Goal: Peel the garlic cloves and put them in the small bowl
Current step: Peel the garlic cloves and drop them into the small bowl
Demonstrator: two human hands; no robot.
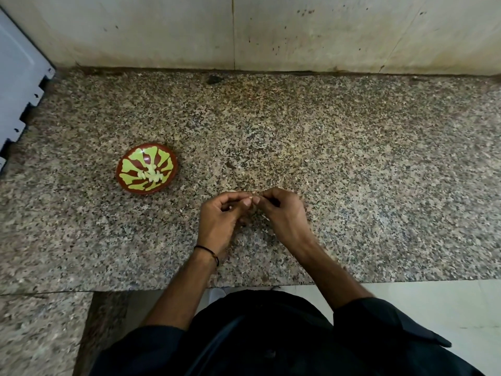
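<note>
On the bench (352, 158), the bowl (162, 158) holds cloves (151, 173) and stands well left of the left hand (219, 215), which meets the right hand (282, 213) at a clove (250, 199); a wall (325, 31) stands behind.

Dim, even light; a soft shadow on the tabletop (352, 158) just below the fingers (245, 203). Lines far from the fingers bow; detail slightly soft.

I hold my left hand (221, 215) and right hand (283, 213) close together ahead of me, fingers curled, thumbs and fingertips pinching a garlic clove (251, 198) between them. Both forearms (173, 289) are bare, angled inward.
</note>
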